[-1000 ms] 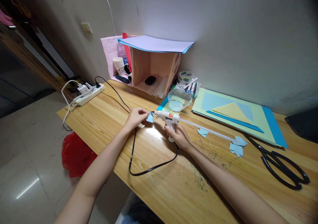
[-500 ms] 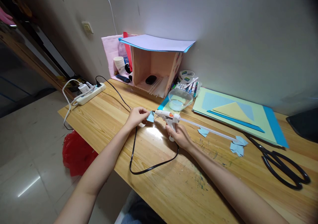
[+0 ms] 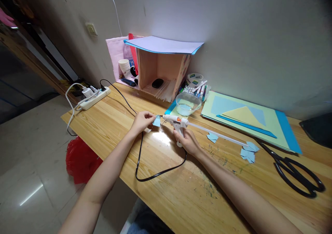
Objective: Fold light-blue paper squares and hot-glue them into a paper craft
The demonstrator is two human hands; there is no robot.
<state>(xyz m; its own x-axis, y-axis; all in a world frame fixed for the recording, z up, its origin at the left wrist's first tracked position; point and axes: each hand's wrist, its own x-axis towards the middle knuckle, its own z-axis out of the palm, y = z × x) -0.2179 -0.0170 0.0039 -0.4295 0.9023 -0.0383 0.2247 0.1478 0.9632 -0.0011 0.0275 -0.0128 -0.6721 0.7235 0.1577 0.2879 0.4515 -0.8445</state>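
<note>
A small light blue paper piece (image 3: 156, 121) is pinched between the fingertips of my left hand (image 3: 141, 122), above the wooden table. My right hand (image 3: 188, 142) is wrapped round the handle of a white glue gun (image 3: 174, 120), whose nozzle points left at the paper. A long clear glue stick (image 3: 218, 134) sticks out of the gun's back end. Under the stick lies a cut blue paper piece (image 3: 212, 137), and more blue pieces (image 3: 248, 155) lie further right.
Black scissors (image 3: 295, 171) lie at the right, beside stacked coloured paper (image 3: 282, 130). A clear bowl (image 3: 188, 104) stands behind the gun. The gun's black cord (image 3: 155, 176) loops across the table near a power strip (image 3: 94, 99). An open box (image 3: 160, 71) stands at the back.
The blue paper in my left hand has tilted slightly. Both hands otherwise stay almost where they were, with the gun still in my right hand.
</note>
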